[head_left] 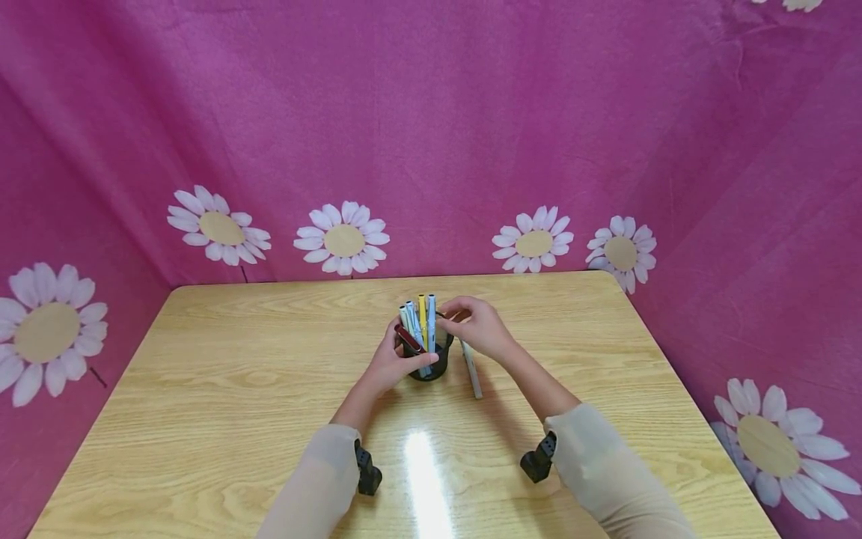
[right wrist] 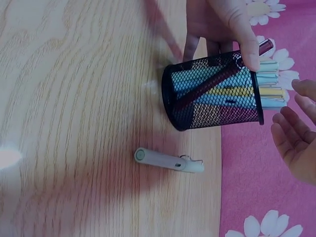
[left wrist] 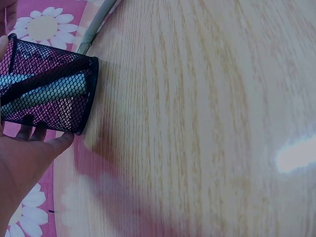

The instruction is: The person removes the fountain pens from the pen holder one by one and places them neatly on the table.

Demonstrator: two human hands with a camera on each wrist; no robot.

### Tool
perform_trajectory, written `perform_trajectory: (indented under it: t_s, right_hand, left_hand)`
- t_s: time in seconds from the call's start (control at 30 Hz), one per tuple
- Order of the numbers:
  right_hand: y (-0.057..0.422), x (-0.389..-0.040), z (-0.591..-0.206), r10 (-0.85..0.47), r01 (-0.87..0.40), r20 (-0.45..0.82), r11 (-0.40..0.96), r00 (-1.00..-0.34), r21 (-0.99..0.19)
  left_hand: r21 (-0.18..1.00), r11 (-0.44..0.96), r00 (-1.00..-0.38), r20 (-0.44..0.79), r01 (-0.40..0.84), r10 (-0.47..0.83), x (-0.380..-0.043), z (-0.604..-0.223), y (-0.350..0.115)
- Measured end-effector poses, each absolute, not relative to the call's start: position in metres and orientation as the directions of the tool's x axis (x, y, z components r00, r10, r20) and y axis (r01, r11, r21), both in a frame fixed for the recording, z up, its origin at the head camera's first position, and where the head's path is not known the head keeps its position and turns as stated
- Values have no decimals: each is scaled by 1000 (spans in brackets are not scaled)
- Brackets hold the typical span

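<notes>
A black mesh pen cup (head_left: 441,364) stands near the middle of the table, and my left hand (head_left: 389,367) grips its side. In the right wrist view the thumb (right wrist: 251,54) lies at the cup's rim, against a dark red pen (right wrist: 207,89) that leans outward. Beside it in the cup are a yellow pen (head_left: 422,311), a light blue pen (head_left: 432,322) and several other pale pens. My right hand (head_left: 483,329) hovers at the pens' tops, fingers loosely bent, with nothing visible in them. A pale capped pen (right wrist: 165,160) lies on the table to the cup's right.
The wood-grain table (head_left: 236,389) runs back to a pink curtain (head_left: 431,135) printed with large daisies, which also closes off both sides. Small black wrist cameras sit at both sleeves. Light glares off the tabletop in front of the cup.
</notes>
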State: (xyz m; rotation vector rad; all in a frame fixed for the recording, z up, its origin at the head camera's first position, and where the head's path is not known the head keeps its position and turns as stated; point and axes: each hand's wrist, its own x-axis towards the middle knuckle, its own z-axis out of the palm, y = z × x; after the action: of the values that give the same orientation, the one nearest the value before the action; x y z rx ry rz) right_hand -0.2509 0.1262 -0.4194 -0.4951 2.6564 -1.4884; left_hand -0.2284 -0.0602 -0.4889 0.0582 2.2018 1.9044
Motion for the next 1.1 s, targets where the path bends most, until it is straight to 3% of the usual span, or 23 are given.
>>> perform_trajectory:
  t_s: [0.6, 1.1]
  right_hand:
    - [106, -246, -421, -407, -283, 85, 456, -910, -844]
    - [94, -248, -427, -429, -267, 32, 502, -903, -822]
  left_hand:
    - [989, 94, -959, -135, -114, 249, -214, -461, -62]
    - [991, 102, -966, -112, -90, 234, -225, -481, -61]
